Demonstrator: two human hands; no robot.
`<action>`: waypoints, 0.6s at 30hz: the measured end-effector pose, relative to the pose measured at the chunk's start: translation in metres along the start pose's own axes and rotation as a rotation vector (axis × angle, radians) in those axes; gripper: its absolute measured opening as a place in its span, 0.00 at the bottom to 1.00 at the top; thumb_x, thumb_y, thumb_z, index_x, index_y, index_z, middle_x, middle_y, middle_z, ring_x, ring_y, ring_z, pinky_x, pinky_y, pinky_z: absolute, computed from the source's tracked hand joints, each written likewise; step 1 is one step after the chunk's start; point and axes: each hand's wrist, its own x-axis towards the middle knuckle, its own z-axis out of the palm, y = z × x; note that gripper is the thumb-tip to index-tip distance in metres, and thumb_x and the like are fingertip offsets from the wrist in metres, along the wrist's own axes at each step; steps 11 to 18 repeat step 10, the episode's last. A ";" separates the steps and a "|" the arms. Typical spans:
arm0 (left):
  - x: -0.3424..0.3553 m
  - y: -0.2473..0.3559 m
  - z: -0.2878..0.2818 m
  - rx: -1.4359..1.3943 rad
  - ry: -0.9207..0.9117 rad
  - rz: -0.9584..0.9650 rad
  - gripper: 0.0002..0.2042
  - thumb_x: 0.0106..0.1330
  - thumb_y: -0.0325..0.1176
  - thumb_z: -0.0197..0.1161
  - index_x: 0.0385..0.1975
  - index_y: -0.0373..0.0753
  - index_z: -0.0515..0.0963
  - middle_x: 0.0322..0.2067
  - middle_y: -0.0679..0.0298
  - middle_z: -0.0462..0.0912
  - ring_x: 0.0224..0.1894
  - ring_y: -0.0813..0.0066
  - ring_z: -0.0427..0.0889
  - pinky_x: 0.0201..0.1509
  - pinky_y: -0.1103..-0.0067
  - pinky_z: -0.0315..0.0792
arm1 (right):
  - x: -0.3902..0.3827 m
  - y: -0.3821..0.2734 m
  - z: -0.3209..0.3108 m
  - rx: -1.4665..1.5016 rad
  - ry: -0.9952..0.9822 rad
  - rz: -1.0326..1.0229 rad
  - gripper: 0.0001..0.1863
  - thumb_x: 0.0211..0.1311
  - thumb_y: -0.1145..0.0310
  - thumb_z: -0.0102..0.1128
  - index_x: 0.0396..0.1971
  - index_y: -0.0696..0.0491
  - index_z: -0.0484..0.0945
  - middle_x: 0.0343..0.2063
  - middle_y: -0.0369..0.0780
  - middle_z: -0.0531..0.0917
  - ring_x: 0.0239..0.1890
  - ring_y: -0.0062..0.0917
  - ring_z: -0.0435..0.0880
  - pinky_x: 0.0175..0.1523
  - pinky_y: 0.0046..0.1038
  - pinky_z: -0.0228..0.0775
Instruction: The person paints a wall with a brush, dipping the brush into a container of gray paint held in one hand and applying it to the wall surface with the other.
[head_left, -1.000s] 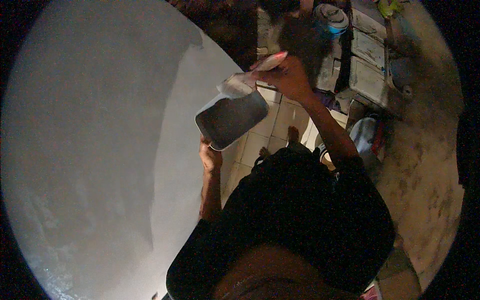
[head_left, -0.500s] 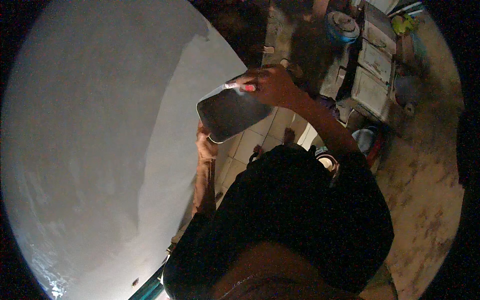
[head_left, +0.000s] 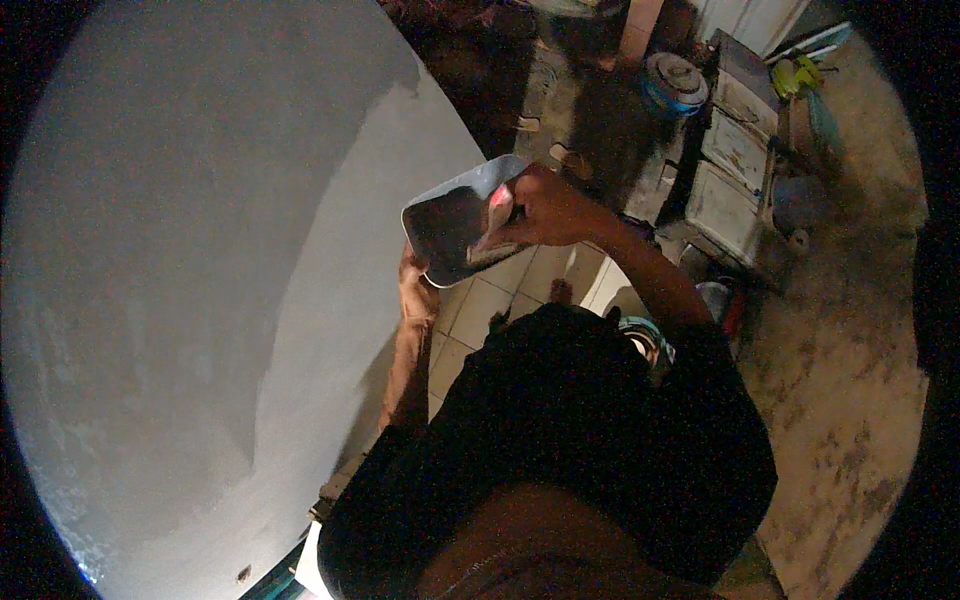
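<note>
A shallow rectangular tray (head_left: pixel 440 225) with rounded corners, a pale rim and a dark inside is held up in front of me, tilted. My left hand (head_left: pixel 416 288) grips it at its lower left corner, the fingers partly hidden behind it. Over the tray's right part, my right hand (head_left: pixel 540 205) is closed around a small red-and-white object (head_left: pixel 500 196). Most of that object is covered by my fingers, so its kind is unclear.
A pale plastered wall (head_left: pixel 200 250) fills the left side. Floor tiles (head_left: pixel 480 310) show below the tray. To the right stand a blue tub with a lid (head_left: pixel 676 82), worn whitish boxes (head_left: pixel 725 205) and something yellow-green (head_left: pixel 797 76). A stained brown surface (head_left: pixel 850 420) runs along the right.
My right hand has shifted down over the tray's right part, and the red-and-white object has turned from lying level to standing more upright. The left hand keeps its hold. The view has shifted slightly.
</note>
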 end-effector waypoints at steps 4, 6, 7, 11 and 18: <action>-0.002 -0.011 -0.014 -0.062 -0.014 0.044 0.31 0.57 0.36 0.53 0.64 0.35 0.62 0.59 0.57 0.70 0.60 0.63 0.71 0.63 0.67 0.67 | 0.004 0.033 -0.020 0.346 0.266 0.046 0.07 0.52 0.69 0.69 0.31 0.54 0.84 0.27 0.38 0.85 0.29 0.25 0.82 0.38 0.29 0.74; -0.008 -0.004 -0.009 -0.059 0.067 -0.034 0.31 0.62 0.42 0.54 0.64 0.35 0.61 0.60 0.57 0.69 0.60 0.62 0.71 0.62 0.66 0.68 | 0.010 0.058 -0.025 0.407 0.430 0.023 0.07 0.52 0.70 0.69 0.31 0.56 0.83 0.28 0.38 0.85 0.29 0.21 0.83 0.35 0.26 0.75; -0.009 -0.004 -0.011 -0.048 0.090 -0.060 0.31 0.63 0.44 0.55 0.64 0.35 0.61 0.60 0.56 0.69 0.59 0.62 0.71 0.62 0.66 0.68 | 0.013 0.085 -0.018 0.479 0.586 0.068 0.08 0.52 0.70 0.69 0.31 0.57 0.83 0.28 0.38 0.85 0.29 0.21 0.83 0.35 0.26 0.75; 0.004 -0.036 -0.069 -0.003 -0.043 0.034 0.34 0.66 0.52 0.55 0.66 0.36 0.59 0.62 0.56 0.67 0.61 0.60 0.69 0.64 0.64 0.66 | 0.028 0.142 0.006 0.721 0.782 0.267 0.10 0.53 0.69 0.69 0.33 0.58 0.82 0.28 0.40 0.85 0.31 0.23 0.84 0.35 0.27 0.76; 0.004 -0.036 -0.069 -0.003 -0.043 0.034 0.34 0.66 0.52 0.55 0.66 0.36 0.59 0.62 0.56 0.67 0.61 0.60 0.69 0.64 0.64 0.66 | 0.028 0.142 0.006 0.721 0.782 0.267 0.10 0.53 0.69 0.69 0.33 0.58 0.82 0.28 0.40 0.85 0.31 0.23 0.84 0.35 0.27 0.76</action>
